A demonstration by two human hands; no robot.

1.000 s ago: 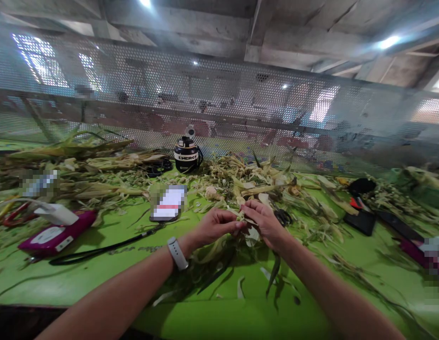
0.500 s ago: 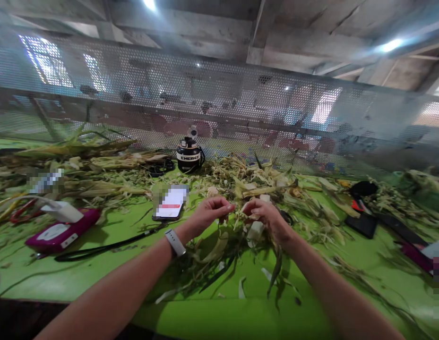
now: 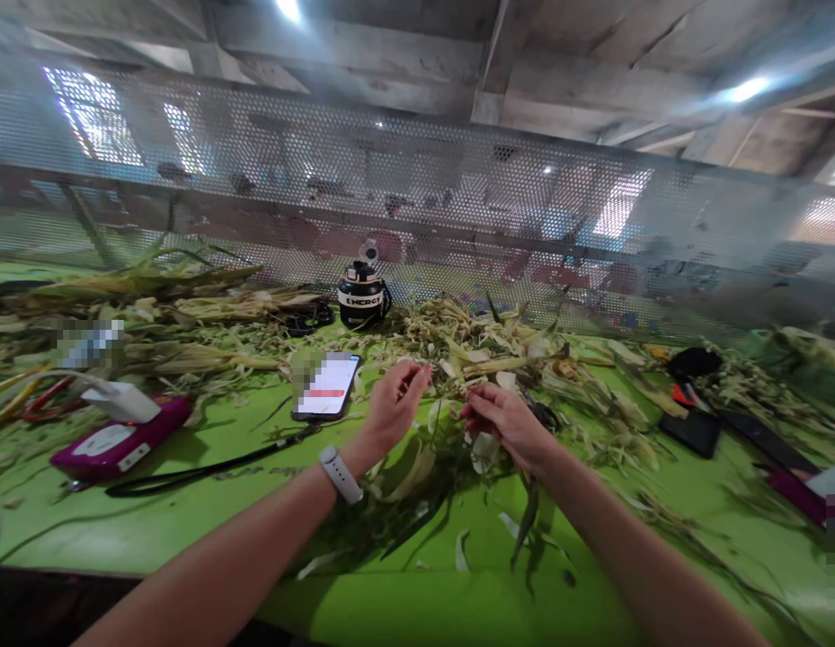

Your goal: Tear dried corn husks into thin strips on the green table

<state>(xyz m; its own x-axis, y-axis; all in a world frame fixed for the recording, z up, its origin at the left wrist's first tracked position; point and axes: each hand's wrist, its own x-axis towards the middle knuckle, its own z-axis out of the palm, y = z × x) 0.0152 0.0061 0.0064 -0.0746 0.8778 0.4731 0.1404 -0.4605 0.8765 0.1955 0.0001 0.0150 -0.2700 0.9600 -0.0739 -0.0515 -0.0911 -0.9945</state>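
Note:
My left hand [image 3: 394, 406], with a pale watch band at the wrist, is raised over the heap of husk bits. Its fingers curl toward the thumb, and whatever sits between the tips is too small to make out. Just to the right, my right hand [image 3: 508, 420] has thumb and fingers pinched together above pale plant scraps; what they hold is unclear. A gap separates the two hands. Below them lie corn husk strips [image 3: 417, 472] and a pale whitish piece [image 3: 484, 451], partly hidden by my right hand.
A pile of husks [image 3: 471, 337] spreads behind my hands, more husks [image 3: 215, 310] at left. A black jar-shaped bottle [image 3: 361, 296] stands before the perforated metal screen [image 3: 444, 198]. A phone [image 3: 326, 386], a strap [image 3: 208, 472], a magenta power box [image 3: 124, 440] and a dark flat object [image 3: 690, 429] lie around.
My hands have drawn apart. The left hand has lifted and tilted upward, away from the right; the right has shifted slightly down and left.

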